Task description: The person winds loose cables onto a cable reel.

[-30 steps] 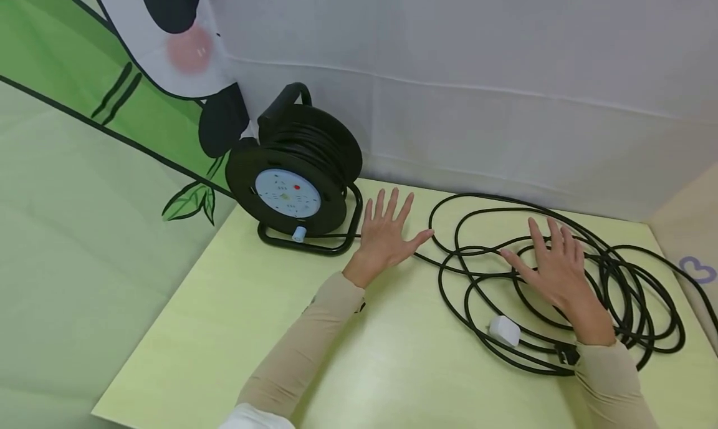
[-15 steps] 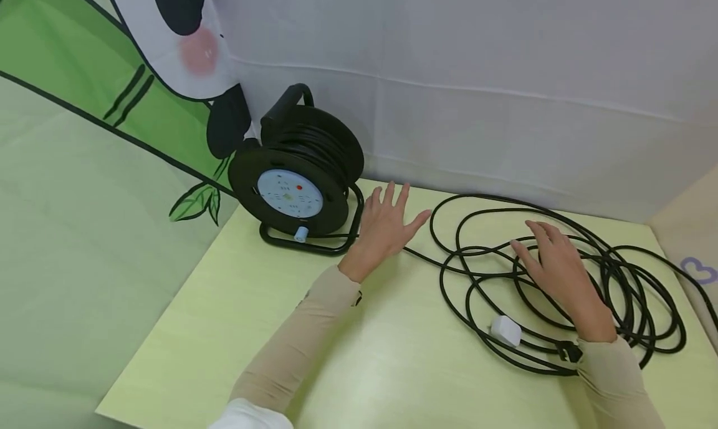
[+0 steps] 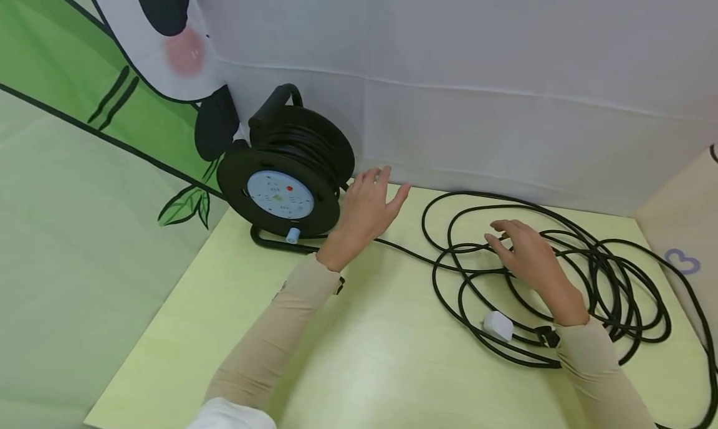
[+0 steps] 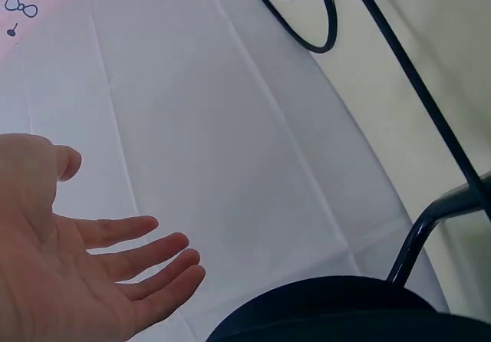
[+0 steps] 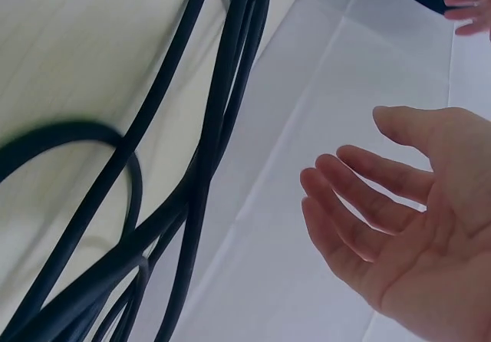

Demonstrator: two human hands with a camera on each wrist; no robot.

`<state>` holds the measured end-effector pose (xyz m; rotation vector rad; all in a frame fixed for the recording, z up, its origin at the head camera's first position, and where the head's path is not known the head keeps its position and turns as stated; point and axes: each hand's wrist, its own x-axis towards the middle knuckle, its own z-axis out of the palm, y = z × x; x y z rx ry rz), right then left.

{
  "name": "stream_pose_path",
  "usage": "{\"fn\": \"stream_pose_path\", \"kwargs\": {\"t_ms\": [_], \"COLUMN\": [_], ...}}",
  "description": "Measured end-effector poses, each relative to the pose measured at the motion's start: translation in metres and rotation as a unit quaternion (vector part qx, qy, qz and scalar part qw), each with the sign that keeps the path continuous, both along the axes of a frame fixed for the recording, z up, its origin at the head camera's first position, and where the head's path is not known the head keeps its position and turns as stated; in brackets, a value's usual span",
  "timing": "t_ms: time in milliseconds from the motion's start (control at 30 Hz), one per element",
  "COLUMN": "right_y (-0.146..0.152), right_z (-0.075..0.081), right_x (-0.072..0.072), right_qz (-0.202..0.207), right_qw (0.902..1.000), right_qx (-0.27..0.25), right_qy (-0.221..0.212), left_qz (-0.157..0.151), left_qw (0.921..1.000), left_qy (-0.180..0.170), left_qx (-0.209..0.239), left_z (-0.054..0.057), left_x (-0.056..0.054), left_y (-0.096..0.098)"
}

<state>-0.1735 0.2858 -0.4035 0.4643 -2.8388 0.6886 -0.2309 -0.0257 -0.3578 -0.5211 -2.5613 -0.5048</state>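
Note:
A black cable reel point(image 3: 303, 148) with a carry handle and a pale blue socket face point(image 3: 280, 194) stands at the table's back left, cable wound on its drum. My left hand point(image 3: 363, 211) is beside the reel's right side, fingers loosely spread and holding nothing; the left wrist view shows its bare palm point(image 4: 61, 281). Loose black cable point(image 3: 460, 248) runs from the reel into a tangle of loops on the right. Above those loops is my right hand point(image 3: 530, 257), its fingers slightly bent, with nothing in its palm point(image 5: 430, 242). A white plug point(image 3: 498, 326) lies among the loops.
The pale yellow table point(image 3: 359, 354) stands against a white cloth backdrop point(image 3: 477, 105), with a green printed cloth point(image 3: 67, 242) at the left. At the right, one cable length point(image 3: 695, 310) runs along and past the table's edge.
My left hand has moved left and slightly up, nearer the reel. My right hand has shifted left over the loops, its fingers bending from straight. The view has shifted a little.

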Motion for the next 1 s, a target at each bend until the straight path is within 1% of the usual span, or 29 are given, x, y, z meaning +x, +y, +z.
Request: {"fn": "stream_pose_path", "kwargs": {"t_ms": [67,267,400,533,733,900,1000], "right_y": [-0.004,-0.015,-0.025,-0.035,-0.046,-0.051,-0.050], "right_z": [0.000,-0.001,-0.003,-0.008,-0.018,-0.028,-0.034], "right_x": [-0.001,-0.002,-0.005,-0.009,-0.015,-0.017,-0.016], "right_qz": [0.009,0.030,0.062,0.094,0.113,0.126,0.128], "right_qw": [0.9999,0.9986,0.9970,0.9942,0.9901,0.9870,0.9858], "right_qx": [0.002,0.009,0.021,0.036,0.054,0.056,0.056], "right_qy": [-0.009,-0.043,-0.041,-0.039,-0.063,-0.083,-0.092], "left_qz": [-0.004,-0.013,-0.013,-0.008,0.010,0.030,0.038], "left_qw": [0.9999,0.9991,0.9982,0.9974,0.9977,0.9971,0.9969], "left_qy": [0.011,0.029,0.045,0.059,0.058,0.053,0.046], "left_qx": [0.008,0.028,0.037,0.040,0.035,0.044,0.051], "left_z": [0.004,0.016,0.025,0.031,0.039,0.045,0.048], "left_x": [0.000,0.001,0.002,0.000,-0.002,-0.005,-0.006], "left_y": [-0.001,-0.007,-0.014,-0.021,-0.027,-0.029,-0.028]}}
